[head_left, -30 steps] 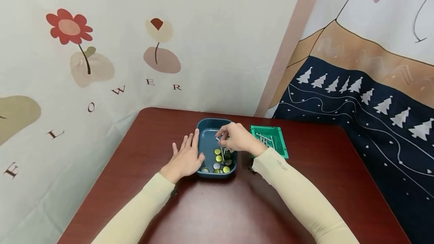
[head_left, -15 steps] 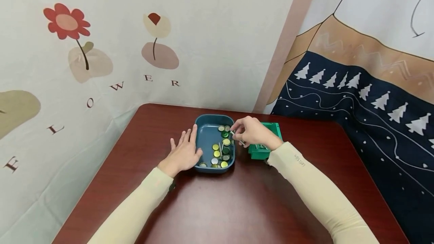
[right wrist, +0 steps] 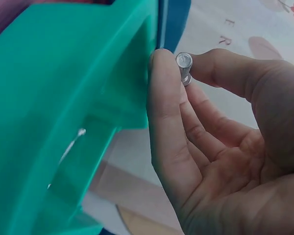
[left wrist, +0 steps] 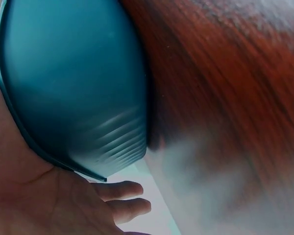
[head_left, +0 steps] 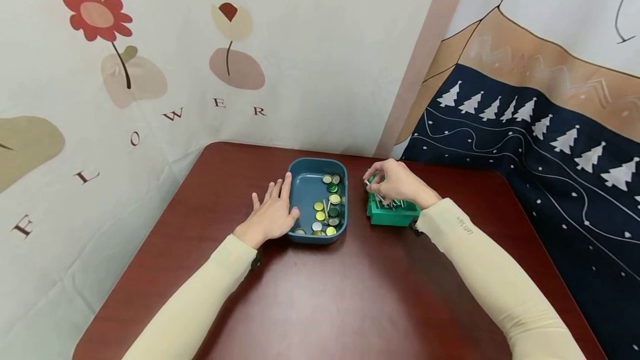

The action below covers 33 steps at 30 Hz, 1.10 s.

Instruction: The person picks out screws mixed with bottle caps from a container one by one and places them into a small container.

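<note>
My left hand (head_left: pixel 270 214) lies with straight fingers along the left rim of a dark blue tray (head_left: pixel 306 188), palm against its wall in the left wrist view. Green, yellow and silver bottle caps (head_left: pixel 334 199) are scattered on the tray's right side, with thin silver bolts (head_left: pixel 326 208) among them. Over a green box (head_left: pixel 393 216) is my right hand (head_left: pixel 401 185), pinching a silver bolt (right wrist: pixel 184 62) between thumb and index finger. More bolts (head_left: pixel 396 203) lie inside that box, partly hidden by the hand.
Both containers stand near the back of a dark red table (head_left: pixel 320 299), with a narrow gap between them. Behind the table hangs a printed cloth (head_left: pixel 320 71) with flowers and letters. A navy cloth with white trees (head_left: pixel 525 126) hangs at the right.
My right hand has lifted the bolt out of the blue tray and carried it right, over the green box. My left hand stays at the tray's rim. The head view has tilted slightly down.
</note>
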{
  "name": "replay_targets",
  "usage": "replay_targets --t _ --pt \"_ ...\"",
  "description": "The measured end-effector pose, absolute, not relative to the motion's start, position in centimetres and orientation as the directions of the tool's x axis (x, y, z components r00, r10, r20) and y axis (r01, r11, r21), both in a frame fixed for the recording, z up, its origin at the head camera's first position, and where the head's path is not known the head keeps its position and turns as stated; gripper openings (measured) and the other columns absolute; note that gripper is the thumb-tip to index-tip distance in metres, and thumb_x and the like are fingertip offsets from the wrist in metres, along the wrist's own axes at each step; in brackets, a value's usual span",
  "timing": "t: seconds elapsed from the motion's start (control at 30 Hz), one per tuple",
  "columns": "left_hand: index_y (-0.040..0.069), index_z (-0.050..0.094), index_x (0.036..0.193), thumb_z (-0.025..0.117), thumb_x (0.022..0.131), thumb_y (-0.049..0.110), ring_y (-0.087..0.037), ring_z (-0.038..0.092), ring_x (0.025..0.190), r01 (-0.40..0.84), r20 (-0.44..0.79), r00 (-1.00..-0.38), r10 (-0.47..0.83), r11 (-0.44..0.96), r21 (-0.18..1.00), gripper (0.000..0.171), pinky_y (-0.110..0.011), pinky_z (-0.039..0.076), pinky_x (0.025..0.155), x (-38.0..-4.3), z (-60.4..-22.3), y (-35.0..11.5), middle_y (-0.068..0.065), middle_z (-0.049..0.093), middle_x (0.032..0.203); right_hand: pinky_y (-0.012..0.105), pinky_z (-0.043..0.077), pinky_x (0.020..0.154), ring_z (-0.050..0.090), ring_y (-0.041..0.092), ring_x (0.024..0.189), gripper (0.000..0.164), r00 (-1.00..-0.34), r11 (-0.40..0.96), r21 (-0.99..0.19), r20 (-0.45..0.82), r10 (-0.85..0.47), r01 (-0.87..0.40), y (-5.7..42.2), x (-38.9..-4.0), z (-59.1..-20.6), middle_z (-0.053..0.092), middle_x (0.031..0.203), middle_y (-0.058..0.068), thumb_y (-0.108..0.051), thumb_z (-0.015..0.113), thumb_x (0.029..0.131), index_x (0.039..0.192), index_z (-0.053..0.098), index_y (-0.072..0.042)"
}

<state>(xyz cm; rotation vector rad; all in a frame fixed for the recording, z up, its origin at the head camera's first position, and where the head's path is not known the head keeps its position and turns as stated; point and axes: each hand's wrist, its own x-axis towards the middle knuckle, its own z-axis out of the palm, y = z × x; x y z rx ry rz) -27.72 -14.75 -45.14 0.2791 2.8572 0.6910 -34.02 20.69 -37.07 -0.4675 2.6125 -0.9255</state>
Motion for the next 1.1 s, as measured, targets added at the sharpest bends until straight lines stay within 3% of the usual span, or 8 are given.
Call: replay_targets --t 0.23,0.67,0.93,1.1 --pt "0.014 -0.010 0.188 0.053 0.117 0.039 -0.050 0.006 0.184 0.137 -0.136 -0.965 0.223 0.875 0.464 0.099 -0.088 0.001 0.139 -27.9 -45.0 -14.8 -0.026 0.008 0.196 0.047 0.074 0.078 0.081 0.021 0.071 0.029 -0.905 0.755 -0.627 -0.184 -0.384 -0.193 22.2 -34.6 -36.8 0.079 0.112 0.019 -0.013 0.078 0.111 0.138 0.078 -0.002" --pt "0.013 -0.008 0.188 0.053 0.116 0.036 -0.050 0.008 0.184 0.131 -0.126 -0.969 0.212 0.876 0.465 0.097 -0.089 0.003 0.139 -27.4 -45.3 -14.9 -0.027 0.010 0.196 0.039 0.072 0.070 0.079 0.021 0.066 0.032 -0.906 0.788 -0.592 -0.224 -0.359 -0.166 23.2 -34.7 -37.8 0.080 0.110 0.026 -0.011 0.076 0.111 0.138 0.074 0.005" --pt "0.013 -0.007 0.189 0.053 0.116 0.036 -0.051 0.008 0.184 0.133 -0.126 -0.969 0.214 0.874 0.468 0.097 -0.089 0.003 0.139 -27.4 -45.3 -14.7 -0.026 0.010 0.196 0.037 0.072 0.069 0.077 0.020 0.066 0.032 -0.908 0.819 -0.555 -0.254 -0.333 -0.145 23.3 -34.8 -38.2 0.074 0.098 0.017 -0.010 0.077 0.111 0.138 0.073 0.006" --pt "0.013 -0.007 0.189 0.053 0.116 0.036 -0.051 0.008 0.184 0.134 -0.121 -0.969 0.215 0.871 0.472 0.097 -0.088 0.003 0.139 -27.4 -45.1 -14.6 -0.026 0.011 0.196 0.035 0.072 0.069 0.081 0.019 0.066 0.032 -0.909 0.833 -0.532 -0.256 -0.330 -0.152 23.5 -35.0 -38.2 0.078 0.103 0.021 -0.009 0.077 0.111 0.138 0.073 0.007"
